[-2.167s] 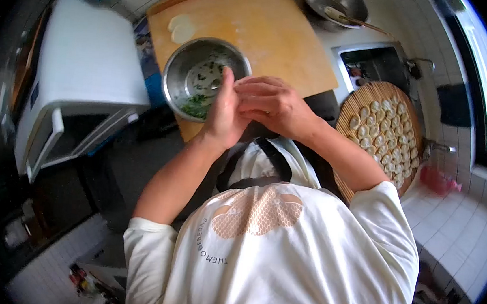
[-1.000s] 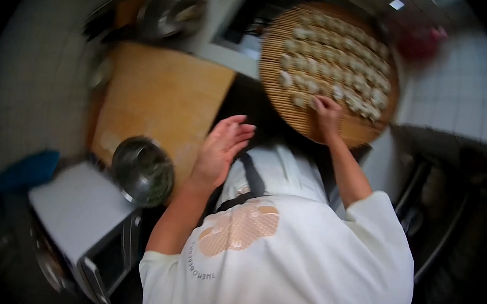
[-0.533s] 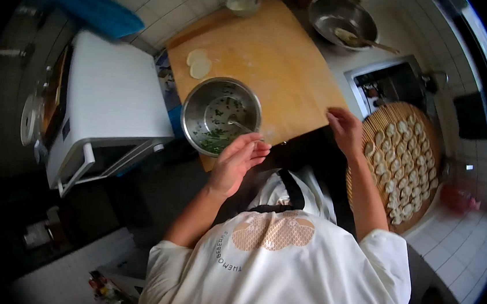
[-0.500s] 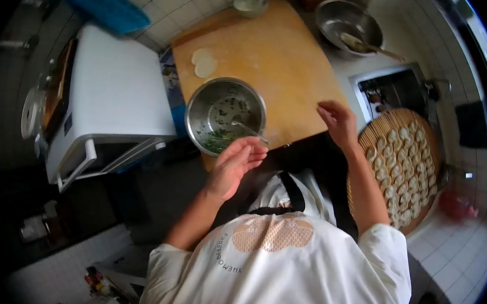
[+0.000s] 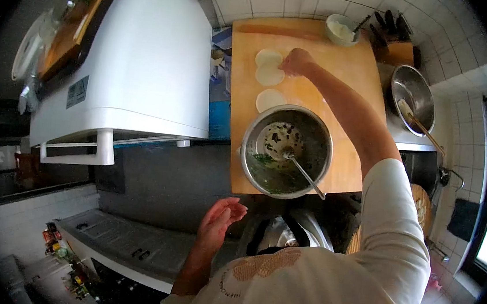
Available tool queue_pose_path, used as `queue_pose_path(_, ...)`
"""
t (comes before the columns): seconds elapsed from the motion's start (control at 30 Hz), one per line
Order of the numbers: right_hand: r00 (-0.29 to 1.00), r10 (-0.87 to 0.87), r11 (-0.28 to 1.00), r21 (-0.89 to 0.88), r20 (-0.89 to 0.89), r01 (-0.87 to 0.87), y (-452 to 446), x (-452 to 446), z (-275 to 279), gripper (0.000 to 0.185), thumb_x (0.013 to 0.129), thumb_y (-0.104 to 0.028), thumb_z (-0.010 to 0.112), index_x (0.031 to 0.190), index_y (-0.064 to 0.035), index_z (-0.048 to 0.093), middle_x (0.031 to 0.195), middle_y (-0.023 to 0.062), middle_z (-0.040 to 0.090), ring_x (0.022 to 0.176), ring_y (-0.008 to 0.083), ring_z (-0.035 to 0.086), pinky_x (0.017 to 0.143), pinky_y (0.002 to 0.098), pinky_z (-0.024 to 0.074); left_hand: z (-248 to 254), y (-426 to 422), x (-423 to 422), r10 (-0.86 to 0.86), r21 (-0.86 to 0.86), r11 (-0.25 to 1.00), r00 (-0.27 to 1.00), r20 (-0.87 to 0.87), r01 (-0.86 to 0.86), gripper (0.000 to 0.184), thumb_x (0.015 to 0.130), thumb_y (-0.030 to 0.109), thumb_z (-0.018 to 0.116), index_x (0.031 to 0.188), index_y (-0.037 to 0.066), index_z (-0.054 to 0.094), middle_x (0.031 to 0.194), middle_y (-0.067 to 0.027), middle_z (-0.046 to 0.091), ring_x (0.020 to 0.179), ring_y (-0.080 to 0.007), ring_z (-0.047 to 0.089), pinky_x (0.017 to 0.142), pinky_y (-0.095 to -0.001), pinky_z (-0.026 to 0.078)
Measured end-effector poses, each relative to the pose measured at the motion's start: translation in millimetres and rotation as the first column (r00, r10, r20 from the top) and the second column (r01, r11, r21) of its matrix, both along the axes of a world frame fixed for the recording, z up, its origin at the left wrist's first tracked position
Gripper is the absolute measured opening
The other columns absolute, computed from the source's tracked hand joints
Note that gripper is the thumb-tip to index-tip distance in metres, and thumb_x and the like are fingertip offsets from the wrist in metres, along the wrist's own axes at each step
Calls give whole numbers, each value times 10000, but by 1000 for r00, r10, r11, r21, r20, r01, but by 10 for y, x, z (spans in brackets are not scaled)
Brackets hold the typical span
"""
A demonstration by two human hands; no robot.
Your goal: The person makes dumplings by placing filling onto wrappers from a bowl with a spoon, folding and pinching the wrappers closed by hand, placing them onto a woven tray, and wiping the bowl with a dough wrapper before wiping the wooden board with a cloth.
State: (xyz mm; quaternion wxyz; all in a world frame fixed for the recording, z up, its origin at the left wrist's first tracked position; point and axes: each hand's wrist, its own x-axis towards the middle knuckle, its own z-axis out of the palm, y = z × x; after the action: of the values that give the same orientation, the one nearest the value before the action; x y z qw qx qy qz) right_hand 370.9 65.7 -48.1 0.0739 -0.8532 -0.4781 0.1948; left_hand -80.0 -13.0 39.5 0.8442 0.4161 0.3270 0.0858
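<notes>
My right hand (image 5: pixel 297 62) reaches across the wooden board, its fingers pinched at the right edge of a round dumpling wrapper (image 5: pixel 270 74). That wrapper overlaps another wrapper (image 5: pixel 268 57) behind it. A third wrapper (image 5: pixel 270 100) lies nearer, partly behind the rim of the steel bowl (image 5: pixel 245 152). Inside the bowl are remains of a green filling (image 5: pixel 266 160) and a metal spoon (image 5: pixel 308 179) whose handle rests over the rim. My left hand (image 5: pixel 223 217) hangs in front of the board, palm up, fingers loosely curved, holding nothing.
The wooden board (image 5: pixel 339 120) has a small bowl of white powder (image 5: pixel 341 30) at its back edge. A knife block (image 5: pixel 397 52) and a second steel bowl (image 5: pixel 413 97) stand to the right. A white appliance (image 5: pixel 153 57) is on the left. A round tray (image 5: pixel 421 208) shows partly behind my right arm.
My view has turned toward the board's left side. My right hand has moved from the board's right edge to the wrappers and pinches one. My left hand has drawn back from the bowl.
</notes>
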Motion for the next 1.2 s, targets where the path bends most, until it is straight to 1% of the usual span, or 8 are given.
queue_pose_path(0.07, 983, -125, 992, -43, -135, 120, 95, 40, -116, 369, 696, -401, 619, 495, -92, 595, 475, 45, 566, 491, 191, 571, 540, 325, 479, -70, 47, -45, 49, -25, 998, 998, -46, -51, 317, 915, 227, 415, 1133, 2, 466, 1025, -128, 564, 977, -199, 538, 868, -333, 410)
queue_pose_path(0.17, 999, -36, 979, -201, 18, 39, 134, -8, -132, 435, 666, -440, 618, 726, -10, 646, 759, 182, 629, 727, 283, 624, 691, 365, 492, -187, 175, -40, 81, -52, 995, 997, 0, -81, 328, 908, 245, 433, 1126, 4, 470, 1008, -119, 573, 963, -194, 545, 862, -334, 411)
queue_pose_path(0.47, 975, -82, 916, 370, -207, 156, -84, -277, -21, 253, 710, -216, 643, 879, -29, 620, 837, 128, 634, 766, 236, 618, 663, 358, 491, -195, 671, 382, 110, 55, 992, 992, 63, -114, 300, 912, 236, 428, 1109, 18, 492, 989, -91, 583, 923, -161, 555, 849, -316, 415)
queue_pose_path(0.57, 755, -225, 850, 254, -616, 461, -90, -301, -79, 209, 755, -165, 649, 900, -21, 604, 769, 63, 621, 700, 128, 576, 610, 273, 469, -159, 835, 621, 88, 160, 983, 995, 40, -94, 285, 915, 226, 423, 1099, 23, 503, 975, -82, 585, 914, -150, 553, 836, -304, 417)
queue_pose_path(0.63, 898, -123, 920, 292, -422, 262, -67, -272, -84, 215, 774, -179, 644, 905, -16, 594, 784, 47, 616, 698, 112, 553, 598, 251, 456, -172, 912, 759, 94, 175, 980, 995, 42, -100, 284, 914, 225, 426, 1097, 22, 504, 971, -82, 585, 911, -150, 552, 828, -301, 419)
queue_pose_path(0.87, 778, 148, 891, 423, -611, 163, -77, -365, 322, 187, 799, -183, 612, 896, -23, 612, 802, 59, 630, 725, 110, 571, 680, 279, 475, -399, 1195, 1325, 90, 418, 903, 995, 47, -102, 269, 881, 150, 489, 1115, 18, 498, 1032, -56, 554, 975, -140, 513, 855, -268, 406)
queue_pose_path(1.07, 823, 397, 855, 490, -406, -170, -86, -912, 1190, 185, 808, -176, 603, 925, -32, 598, 793, 29, 618, 737, 84, 548, 677, 254, 456, -105, 1378, 1759, -16, 671, 735, 987, 162, -98, 547, 750, 143, 674, 1206, -6, 412, 1131, -116, 536, 1047, -168, 511, 881, -295, 409)
queue_pose_path(1.2, 804, 486, 775, 595, -342, -215, -272, -1320, 1624, 182, 812, -153, 600, 945, -30, 589, 791, 20, 611, 723, 86, 547, 665, 247, 448, 289, 1289, 1637, -38, 685, 729, 999, 18, 16, 340, 797, 136, 626, 1087, -14, 531, 976, -67, 610, 848, -120, 587, 727, -218, 465)
